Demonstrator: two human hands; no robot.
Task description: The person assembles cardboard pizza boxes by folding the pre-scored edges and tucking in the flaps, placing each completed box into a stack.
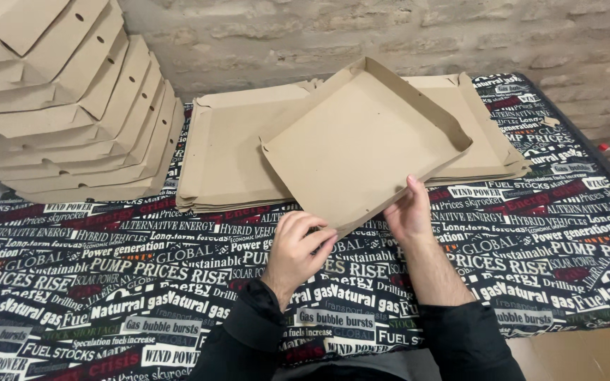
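A brown cardboard box tray [361, 141] with folded-up sides is held tilted above the table. My left hand [298, 247] pinches its near edge at the lower left. At the near right edge, my right hand [409, 212] grips the rim with the thumb up against the side wall. Under the tray lies a pile of flat unfolded cardboard blanks [227, 155].
A stack of several folded cardboard boxes [65, 99] stands at the far left. The table wears a dark cloth printed with words [107, 282]. A brick wall [390, 28] runs behind. The table's right edge [601, 162] drops off beside a red object.
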